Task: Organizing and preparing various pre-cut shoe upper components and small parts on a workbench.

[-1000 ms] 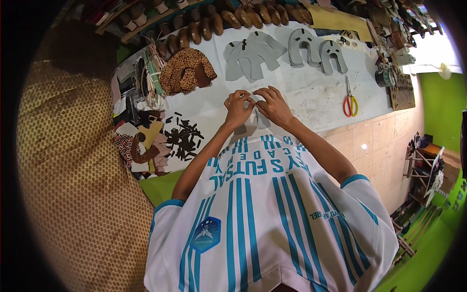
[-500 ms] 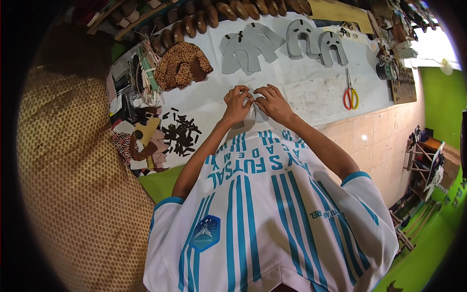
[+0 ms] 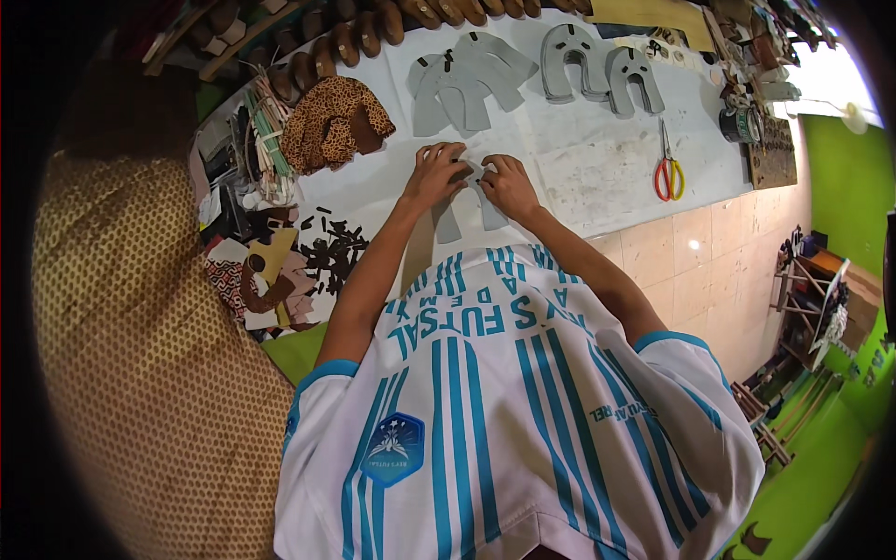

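Note:
Close to my body, a grey horseshoe-shaped shoe upper piece [image 3: 449,222] has its two legs pointing toward me. My left hand [image 3: 435,175] has its fingers curled over the left side of the curve. On the right side, my right hand [image 3: 509,190] pinches the piece near a small dark spot; the fingertips partly hide what lies between them. Fanned grey upper pieces [image 3: 467,91] with black tabs lie beyond my hands. Farther right are stacked grey upper pieces [image 3: 571,70] and a second stack [image 3: 635,86]. Small black strips [image 3: 333,257] are heaped left of my left forearm.
Scissors [image 3: 668,175] with red and yellow handles lie at the right. Leopard-print pieces [image 3: 327,121] sit at the far left, by material scraps [image 3: 271,271]. Brown shoe lasts [image 3: 369,35] line the back. A tin [image 3: 740,124] stands at the right end.
Both hands have spread slightly apart, exposing more of the grey piece's legs and curve. The whole view has shifted a little, so the table's things sit higher and farther left.

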### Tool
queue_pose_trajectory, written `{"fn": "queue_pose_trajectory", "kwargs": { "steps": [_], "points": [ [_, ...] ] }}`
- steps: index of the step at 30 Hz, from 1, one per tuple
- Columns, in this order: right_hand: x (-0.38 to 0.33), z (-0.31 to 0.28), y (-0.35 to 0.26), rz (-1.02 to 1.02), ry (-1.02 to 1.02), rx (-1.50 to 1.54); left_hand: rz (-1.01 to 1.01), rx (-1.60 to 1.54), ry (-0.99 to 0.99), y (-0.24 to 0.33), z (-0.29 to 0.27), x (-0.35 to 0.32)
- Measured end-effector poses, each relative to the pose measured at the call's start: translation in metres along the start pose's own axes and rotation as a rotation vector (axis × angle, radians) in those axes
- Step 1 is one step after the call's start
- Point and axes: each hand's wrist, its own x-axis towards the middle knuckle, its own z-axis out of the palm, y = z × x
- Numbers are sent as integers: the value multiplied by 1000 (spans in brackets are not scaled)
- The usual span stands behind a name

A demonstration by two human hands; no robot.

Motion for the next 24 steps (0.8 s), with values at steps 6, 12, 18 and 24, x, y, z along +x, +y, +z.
{"fn": "queue_pose_trajectory", "kwargs": {
  "steps": [6,12,18,24],
  "points": [
    [11,5,-1,-69,-57,-47,22,-6,10,-7,4,3],
    [14,13,-3,-16,-17,-47,8,-13,48,-8,8,-1],
    [20,18,-7,-14,8,-37,25,-33,54,-9,8,-1],
    [19,23,-10,27,26,-27,19,-66,74,-9,9,-4]
  ]
}}
